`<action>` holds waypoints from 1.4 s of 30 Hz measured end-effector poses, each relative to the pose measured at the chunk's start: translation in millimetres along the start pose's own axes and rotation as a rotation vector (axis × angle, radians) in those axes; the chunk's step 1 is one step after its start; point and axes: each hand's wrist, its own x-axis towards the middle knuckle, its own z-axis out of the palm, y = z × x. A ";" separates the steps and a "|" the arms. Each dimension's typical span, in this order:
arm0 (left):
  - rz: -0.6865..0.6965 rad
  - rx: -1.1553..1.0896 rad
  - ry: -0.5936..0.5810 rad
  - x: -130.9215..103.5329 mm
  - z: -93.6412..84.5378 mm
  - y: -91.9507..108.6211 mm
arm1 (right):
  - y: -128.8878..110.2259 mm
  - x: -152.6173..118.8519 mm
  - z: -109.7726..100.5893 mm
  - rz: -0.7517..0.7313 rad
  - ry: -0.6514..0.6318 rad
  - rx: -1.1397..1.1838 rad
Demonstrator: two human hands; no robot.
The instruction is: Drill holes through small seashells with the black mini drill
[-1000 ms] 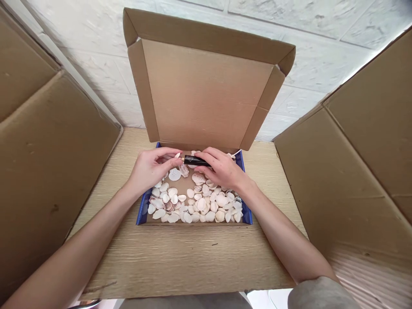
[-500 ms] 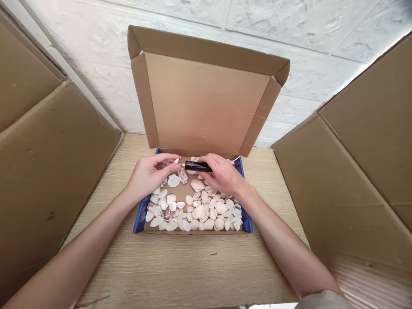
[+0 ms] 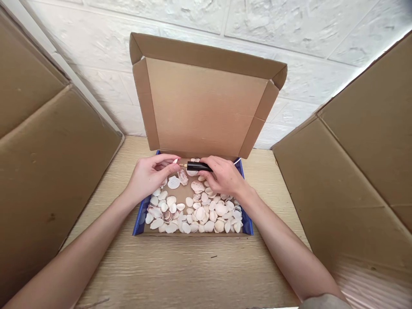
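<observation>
My left hand [image 3: 149, 174] pinches a small white seashell [image 3: 175, 161] between thumb and fingers over the left back of the box. Wrapped round a black mini electric drill [image 3: 197, 166], my right hand [image 3: 223, 175] points its thin brass-coloured tip to the left, at the shell. Whether the tip touches the shell I cannot tell. Under both hands, many loose seashells [image 3: 200, 213] lie in the shallow cardboard box [image 3: 139, 219] with blue sides. A flat white shell with small holes [image 3: 174, 182] and a pinkish oblong shell [image 3: 183, 177] are just below the left fingers.
Behind the hands the box's brown lid [image 3: 206, 103] stands raised in front of a white brick-patterned wall [image 3: 193, 17]. Tall cardboard panels [image 3: 48, 171] flank the wooden tabletop [image 3: 180, 270]. A white cable [image 3: 237, 161] shows at the box's back right corner.
The drill has shifted slightly to the right, and more of its metal tip shows between it and my left fingers. Both hands keep their holds.
</observation>
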 end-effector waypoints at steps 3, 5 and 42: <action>0.001 0.011 0.005 0.3 0.1 1.7 | 0.5 -0.1 0.0 0.005 0.001 -0.011; 0.001 0.006 0.010 0.4 0.5 2.6 | 0.9 -0.3 -0.1 -0.001 0.012 -0.020; 0.008 -0.023 0.041 -0.4 4.7 2.2 | 2.8 -2.7 -0.6 0.024 0.051 -0.029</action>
